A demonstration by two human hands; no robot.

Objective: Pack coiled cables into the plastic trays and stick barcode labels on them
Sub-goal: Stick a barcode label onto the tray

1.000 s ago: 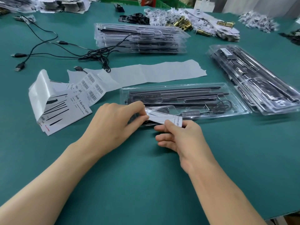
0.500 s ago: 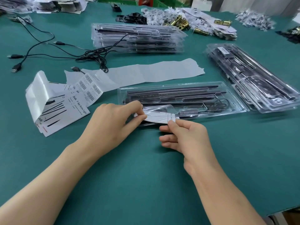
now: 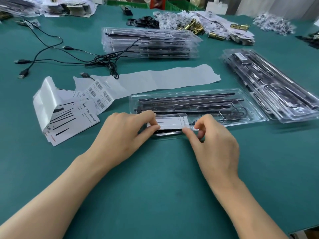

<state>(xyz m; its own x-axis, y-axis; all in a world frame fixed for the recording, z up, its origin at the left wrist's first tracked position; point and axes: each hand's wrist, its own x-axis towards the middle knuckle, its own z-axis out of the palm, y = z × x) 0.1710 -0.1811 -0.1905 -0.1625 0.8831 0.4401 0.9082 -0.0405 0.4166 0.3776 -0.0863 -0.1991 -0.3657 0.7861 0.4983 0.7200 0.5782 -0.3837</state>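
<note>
A clear plastic tray (image 3: 198,107) with black bars and a coiled cable lies across the green table in front of me. A white barcode label (image 3: 170,123) lies over the tray's near left edge. My left hand (image 3: 120,137) pinches the label's left end between thumb and forefinger. My right hand (image 3: 214,144) pinches its right end at the tray's front rim, fingers curled. A folded strip of printed labels (image 3: 72,111) sits to the left, with its peeled backing paper (image 3: 155,80) stretched behind the tray.
A stack of filled trays (image 3: 150,44) stands at the back, another stack (image 3: 269,85) on the right. Loose black USB cables (image 3: 72,56) sprawl at the back left. Brass parts and paper scraps (image 3: 215,30) pile at the far edge. The table's front edge runs bottom right.
The label, held lifted and curved above the tray before, now lies flatter on the tray's near edge. Both hands shifted slightly onto its two ends.
</note>
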